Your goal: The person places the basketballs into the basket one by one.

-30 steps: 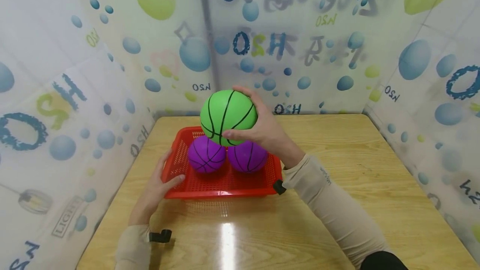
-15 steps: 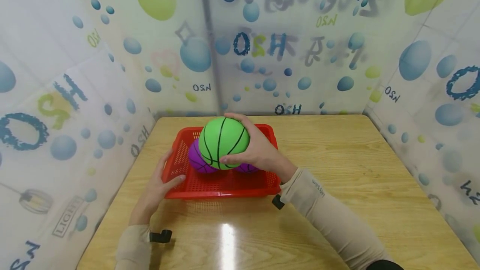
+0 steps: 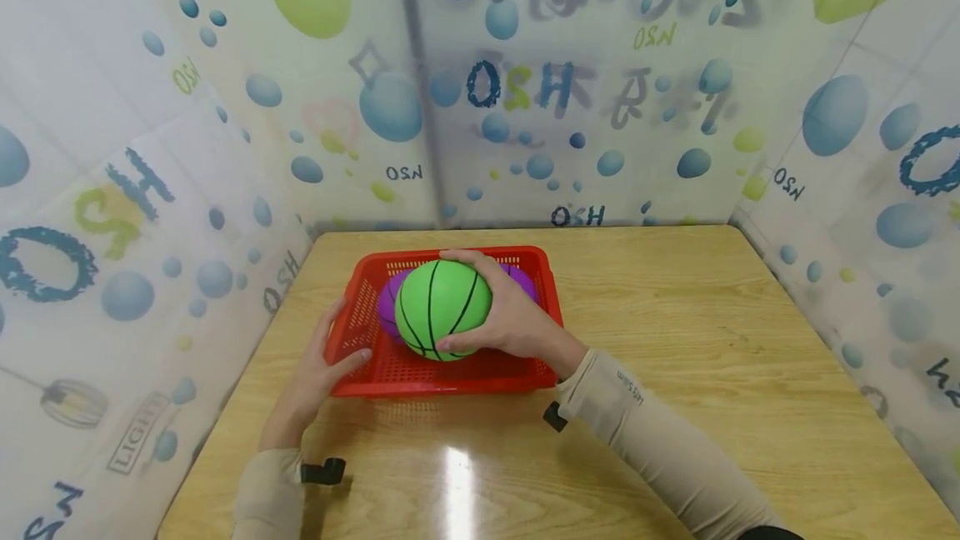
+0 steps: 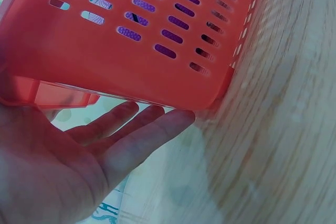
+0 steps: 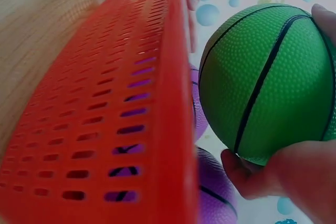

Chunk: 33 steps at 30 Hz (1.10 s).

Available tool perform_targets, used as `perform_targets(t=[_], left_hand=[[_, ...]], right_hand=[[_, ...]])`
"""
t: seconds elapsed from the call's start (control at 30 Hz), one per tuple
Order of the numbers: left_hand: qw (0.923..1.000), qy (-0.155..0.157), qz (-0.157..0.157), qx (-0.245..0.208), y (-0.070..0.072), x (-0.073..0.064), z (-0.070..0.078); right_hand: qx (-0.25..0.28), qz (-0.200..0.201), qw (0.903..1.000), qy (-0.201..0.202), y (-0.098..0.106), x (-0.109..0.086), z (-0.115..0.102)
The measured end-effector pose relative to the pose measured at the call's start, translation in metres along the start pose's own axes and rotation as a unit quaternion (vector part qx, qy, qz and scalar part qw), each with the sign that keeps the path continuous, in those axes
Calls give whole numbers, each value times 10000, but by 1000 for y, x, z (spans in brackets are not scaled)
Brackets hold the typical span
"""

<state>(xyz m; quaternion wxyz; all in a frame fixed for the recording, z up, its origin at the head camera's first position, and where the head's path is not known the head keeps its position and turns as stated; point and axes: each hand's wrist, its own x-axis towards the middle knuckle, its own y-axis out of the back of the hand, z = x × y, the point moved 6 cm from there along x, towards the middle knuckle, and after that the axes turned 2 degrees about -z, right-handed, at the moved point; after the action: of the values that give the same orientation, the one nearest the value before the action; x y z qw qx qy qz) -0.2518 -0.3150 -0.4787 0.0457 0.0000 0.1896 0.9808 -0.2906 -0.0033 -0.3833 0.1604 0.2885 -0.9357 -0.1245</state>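
Note:
A green toy basketball point(image 3: 435, 307) is in my right hand point(image 3: 517, 319), fingers over its far side and thumb on its near side. It hangs low over the red perforated plastic basket point(image 3: 450, 387). Two purple basketballs, the left one point(image 3: 387, 311) and the right one point(image 3: 522, 278), lie inside, partly hidden by the green ball and hand. At the basket's left end my left hand point(image 3: 311, 377) holds the side, thumb over the rim. In the left wrist view its fingers point(image 4: 152, 135) reach along the outside of the wall. The right wrist view shows the green ball point(image 5: 262, 77) beside the rim.
The basket stands on a light wooden table point(image 3: 660, 340), which reaches farther to the right and in front. Patterned wall sheets point(image 3: 510, 132) enclose the back and sides. A black wrist mount point(image 3: 324, 471) sits at the left wrist, another point(image 3: 555, 416) at the right.
My right hand has lowered the green ball from above the basket's back toward its front middle, now covering more of the left purple ball. The left hand has stayed at the basket's side.

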Motion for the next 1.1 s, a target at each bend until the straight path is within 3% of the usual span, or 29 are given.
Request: perform_targets(t=[0.47, 0.87, 0.97, 1.1], left_hand=[[9998, -61, -14, -181, -2, 2, 5], [9999, -42, -30, -132, -3, 2, 6], [9999, -69, -51, 53, -2, 1, 7], [9977, -157, -29, 661, 2, -2, 11]], right_hand=[[-375, 286, 9984, 302, 13, -7, -3], [-181, 483, 9986, 105, 22, -13, 1], [-148, 487, 9987, 77, 24, -14, 0], [-222, 525, 9983, 141, 28, -15, -2]])
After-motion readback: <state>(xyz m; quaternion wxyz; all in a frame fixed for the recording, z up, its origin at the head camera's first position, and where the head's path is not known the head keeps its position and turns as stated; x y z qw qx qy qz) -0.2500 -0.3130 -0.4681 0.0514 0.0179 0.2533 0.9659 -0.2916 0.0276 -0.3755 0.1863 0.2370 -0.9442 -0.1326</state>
